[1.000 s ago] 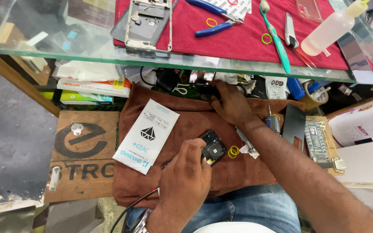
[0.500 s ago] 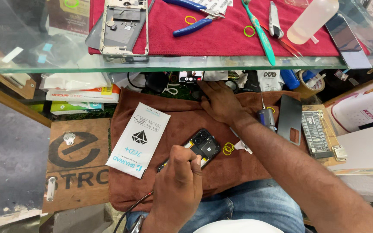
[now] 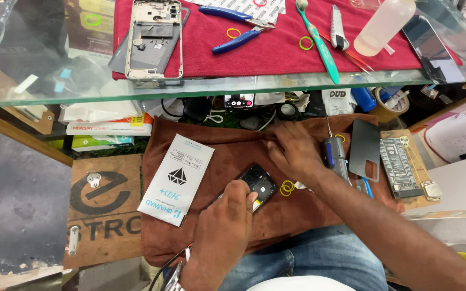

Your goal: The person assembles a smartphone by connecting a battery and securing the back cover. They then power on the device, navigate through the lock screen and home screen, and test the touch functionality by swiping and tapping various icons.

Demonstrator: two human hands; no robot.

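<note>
My left hand (image 3: 223, 231) comes up from the bottom middle, its fingers closed on a small black phone part (image 3: 258, 182) that lies on a brown cloth (image 3: 233, 145). My right hand (image 3: 293, 152) rests on the cloth just beyond the part, fingers spread and nothing visible in it. Yellow rubber bands (image 3: 287, 187) lie right of the part. A white flat pouch (image 3: 176, 178) lies on the cloth to the left.
A grey-blue electric screwdriver (image 3: 333, 153), a dark phone back panel (image 3: 365, 148) and a green circuit board (image 3: 397, 167) lie to the right. Above, a glass shelf's red cloth (image 3: 276, 51) holds a bare phone frame (image 3: 153, 37), blue pliers (image 3: 238, 27), a toothbrush (image 3: 316, 40) and a plastic bottle (image 3: 384, 24).
The view has shifted a little. My left hand keeps hold of the black part, which has turned slightly. My right hand stays on the cloth.
</note>
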